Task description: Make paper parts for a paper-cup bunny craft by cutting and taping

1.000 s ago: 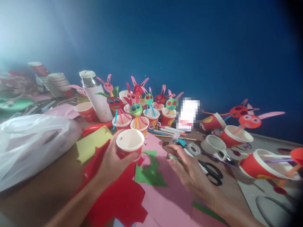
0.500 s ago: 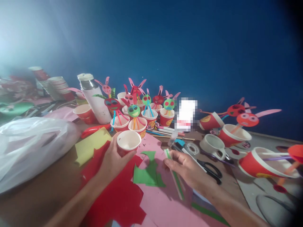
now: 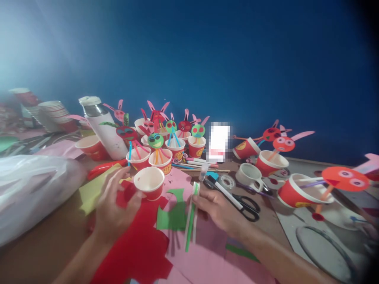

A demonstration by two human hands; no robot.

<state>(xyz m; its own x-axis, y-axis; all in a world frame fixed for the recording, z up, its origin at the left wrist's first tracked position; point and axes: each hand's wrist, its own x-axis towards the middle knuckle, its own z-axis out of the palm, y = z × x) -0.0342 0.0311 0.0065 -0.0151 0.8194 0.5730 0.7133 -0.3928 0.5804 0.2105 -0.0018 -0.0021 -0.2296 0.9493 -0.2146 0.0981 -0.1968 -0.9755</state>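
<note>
Wall (image 3: pixel 189 59) deep blue; mug (image 3: pixel 249 176) whitish; straws (image 3: pixel 192 217) green and white.

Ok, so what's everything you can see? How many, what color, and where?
Plain cup: 1, red and white, middle
Paper-face cups: about a dozen, mixed, back and right
Stacked cups: many, red and white, far left
Flask: 1, white, back left
Bag: 1, white, left
Paper: several, red, pink, green, yellow, front
Pens: several, mixed, behind
Mug: 1, white, right
Scissors: 1, black, right
Wall: 1, blue, behind
Smaller things: too blurry
Left hand: 1, by plain cup
Right hand: 1, holding green-and-white strips
</note>
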